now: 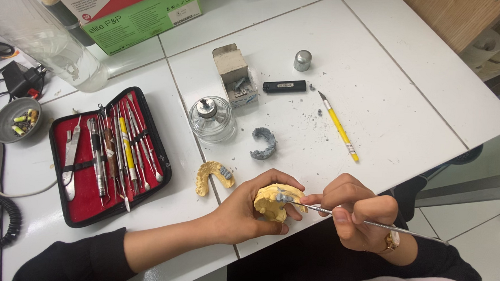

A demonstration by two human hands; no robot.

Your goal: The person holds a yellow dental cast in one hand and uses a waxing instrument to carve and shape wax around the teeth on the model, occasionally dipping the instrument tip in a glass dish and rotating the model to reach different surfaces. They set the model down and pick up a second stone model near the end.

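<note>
My left hand (244, 209) grips a yellow plaster dental cast (273, 201) with grey wax on its ridge, held just past the table's near edge. My right hand (354, 213) pinches a thin metal carving tool (372, 223) like a pen, with its tip touching the grey wax on the cast. A second yellow cast (213, 175) lies on the white table (392, 80) just left of my left hand. Beyond it lies a grey horseshoe-shaped wax rim (263, 143).
An open red-lined case of metal instruments (107, 155) lies at the left. A glass spirit lamp (211, 118), a small cardboard box (234, 75), a black lighter (284, 86), a metal cap (302, 60) and a yellow-handled knife (339, 127) sit farther back. Grey crumbs are scattered about.
</note>
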